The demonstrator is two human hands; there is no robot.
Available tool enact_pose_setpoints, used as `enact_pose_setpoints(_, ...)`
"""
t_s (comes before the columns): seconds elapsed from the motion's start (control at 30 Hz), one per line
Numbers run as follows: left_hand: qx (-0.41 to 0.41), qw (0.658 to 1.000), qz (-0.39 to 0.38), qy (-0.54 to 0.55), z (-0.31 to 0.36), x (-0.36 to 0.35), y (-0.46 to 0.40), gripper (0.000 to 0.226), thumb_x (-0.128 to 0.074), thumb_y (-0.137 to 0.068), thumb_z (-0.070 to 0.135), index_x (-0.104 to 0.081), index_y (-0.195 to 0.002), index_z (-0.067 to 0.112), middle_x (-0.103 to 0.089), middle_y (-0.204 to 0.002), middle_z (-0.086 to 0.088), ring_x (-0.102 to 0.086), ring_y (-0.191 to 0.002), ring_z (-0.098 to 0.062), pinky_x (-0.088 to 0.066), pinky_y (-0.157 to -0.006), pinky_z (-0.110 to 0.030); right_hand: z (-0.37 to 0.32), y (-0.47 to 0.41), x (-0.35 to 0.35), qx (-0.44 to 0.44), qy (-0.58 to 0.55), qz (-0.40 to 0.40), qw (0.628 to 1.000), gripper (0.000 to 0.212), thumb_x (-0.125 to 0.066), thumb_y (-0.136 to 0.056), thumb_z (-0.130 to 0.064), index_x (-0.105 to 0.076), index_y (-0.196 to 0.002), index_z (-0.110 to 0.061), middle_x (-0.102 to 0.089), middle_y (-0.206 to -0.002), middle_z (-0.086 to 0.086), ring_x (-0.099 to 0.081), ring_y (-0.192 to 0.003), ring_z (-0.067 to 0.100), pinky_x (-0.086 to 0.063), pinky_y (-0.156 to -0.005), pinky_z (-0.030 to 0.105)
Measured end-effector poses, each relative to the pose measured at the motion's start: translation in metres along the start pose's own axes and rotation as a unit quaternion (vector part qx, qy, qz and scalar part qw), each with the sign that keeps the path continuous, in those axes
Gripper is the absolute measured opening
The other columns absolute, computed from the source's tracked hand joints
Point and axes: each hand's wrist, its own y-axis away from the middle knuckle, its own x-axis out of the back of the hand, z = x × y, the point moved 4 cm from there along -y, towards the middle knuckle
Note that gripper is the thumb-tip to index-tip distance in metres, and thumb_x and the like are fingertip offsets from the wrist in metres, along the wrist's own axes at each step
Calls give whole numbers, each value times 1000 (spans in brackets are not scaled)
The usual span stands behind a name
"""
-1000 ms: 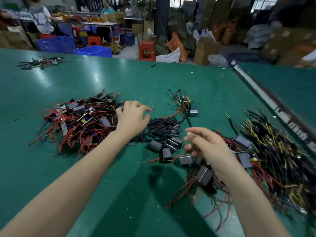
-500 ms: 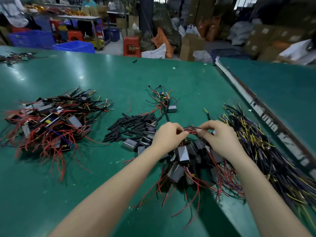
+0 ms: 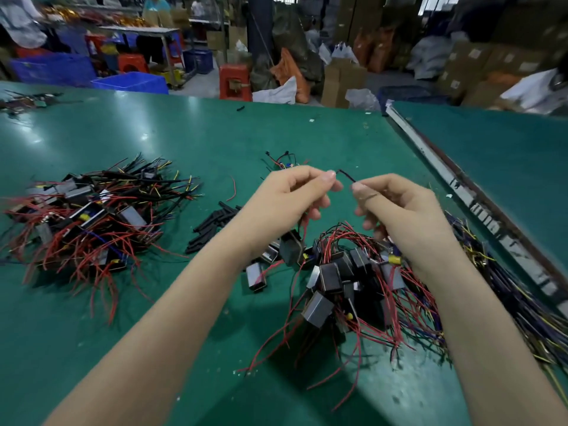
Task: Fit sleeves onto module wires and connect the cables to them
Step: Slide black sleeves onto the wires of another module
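Two hands are raised over the green table (image 3: 215,142): the left hand (image 3: 285,198) at 11 o'clock of the centre and the right hand (image 3: 396,210) at 1 o'clock. Three heaps of wired parts lie on it: one pile of modules (image 3: 89,216) at 9 o'clock, one (image 3: 344,278) at 5 o'clock, and one bundle of cables (image 3: 522,302) at 3 o'clock. One cluster of black sleeves (image 3: 212,226) sits between the module piles; the pieces are too many and too overlapped to count.

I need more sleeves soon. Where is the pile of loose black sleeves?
The black sleeves lie on the green table, just left of the left forearm, between the two module heaps.
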Motion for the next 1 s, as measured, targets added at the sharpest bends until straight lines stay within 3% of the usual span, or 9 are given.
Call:
enact_pose_setpoints(0.17, 89, 995, 47, 10, -8, 46, 31, 26, -58, -92, 26, -73, -72, 18, -52, -55, 12, -35, -44, -1, -26, -40, -9, -12, 3, -29, 26, 85, -92, 992, 9, -67, -88, -28, -70, -80, -26, -63, -58, -9, -49, -46, 5, -38, -44, 13)
enact_pose_setpoints(0.27, 123, 991, 35, -38, -18, 67, 52, 23, -60, -89, 31, -75, -75, 22, -56, -59, 11, -38, -46, -1, -29, -41, -9, -11, 6, -48, 43, 164, -157, 973, 8, -66, -88, -28, -69, -80, -28, -64, -61, -9, -54, -49, 5, -42, -49, 16)
enact_pose_setpoints(0.33, 138, 989, 43, -42, -28, 73, 64, 21, -60, -89, 29, -74, -77, 19, -58, -60, 10, -41, -48, 0, -30, -43, -10, -1, 12, -66, 4, 169, -207, 964, 13, -63, -89, -21, -64, -79, -29, -65, -62, -9, -59, -54, 5, -46, -51, 21)
enact_pose_setpoints(0.4, 163, 984, 62, -37, -40, 74, 75, 17, -60, -90, 24, -72, -80, 16, -58, -61, 10, -45, -50, -1, -31, -45, -12, 13, 19, -84, 0, 217, -218, 952, 17, -63, -89, -19, -60, -77, -31, -64, -68, -11, -57, -60, 0, -46, -62, 17)
enact_pose_setpoints(0.5, 208, 976, 60, 15, -54, 65, 90, 10, -59, -91, 18, -68, -87, 15, -63, -66, 9, -54, -58, -2, -37, -48, -12, 23, 34, -100, 60, 267, -141, 951, 5, -68, -87, -20, -69, -88, -26, -58, -79, -12, -50, -69, 0, -35, -67, 5)
enact_pose_setpoints(0.63, 211, 963, 81, 144, -49, 52, 106, 12, -69, -71, 22, -68, -81, 17, -68, -71, 4, -65, -64, -2, -46, -52, -11, 21, 56, -102, 101, 144, -41, 983, 13, -72, -84, -16, -71, -96, -22, -64, -92, -7, -60, -88, 3, -44, -81, 15)
enact_pose_setpoints(0.73, 162, 965, 102, 182, -33, 48, 113, 16, -73, -57, 27, -73, -71, 20, -68, -71, 3, -65, -64, -4, -46, -54, -10, 4, 69, -97, 150, 98, 26, 983, 11, -73, -84, -17, -71, -95, -20, -64, -94, -7, -60, -94, 5, -42, -82, 13)
enact_pose_setpoints(0.87, 86, 969, 118, 201, -11, 43, 120, 14, -74, -58, 25, -75, -71, 25, -68, -70, 4, -62, -64, -3, -45, -56, -9, -16, 88, -93, 197, 96, 100, 971, 12, -69, -84, -23, -73, -96, -22, -63, -95, -4, -60, -97, 19, -44, -85, 25)
enact_pose_setpoints(1.0, 40, 972, 131, 194, -4, 34, 126, 13, -74, -58, 25, -74, -71, 25, -67, -67, 8, -60, -63, -1, -43, -56, -7, -23, 101, -96, 189, 58, 106, 974, 14, -66, -84, -27, -71, -97, -30, -64, -95, -8, -61, -94, 11, -44, -83, 17)
